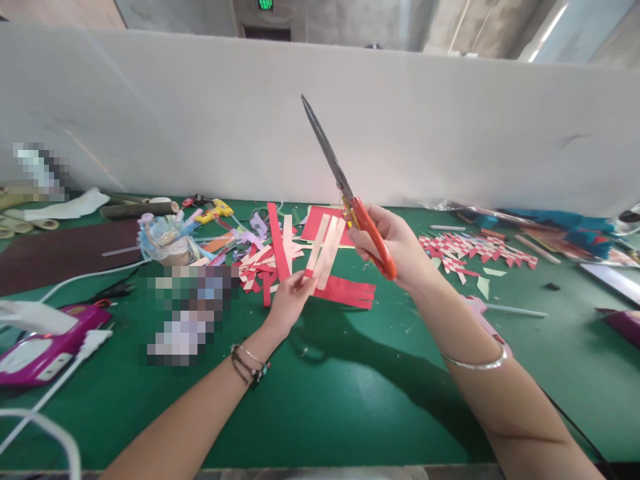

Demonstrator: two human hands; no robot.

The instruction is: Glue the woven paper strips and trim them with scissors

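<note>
Head view: two hands above a green tabletop (350, 400), one with scissors, one with paper strips.

One pair of orange-handled scissors (345, 190) sits in the right hand (400, 250), fingers through the loops, steel blades shut and pointing up-left. Two pale, flat paper strips (325, 250) are pinched at their lower ends between the left hand (290, 300) fingertips, fanning upward, just left of the scissor handles. One red slit sheet (345, 291) lies beneath, mid-table; woven red-and-white pieces (475, 250) scatter toward the far right edge.
</note>
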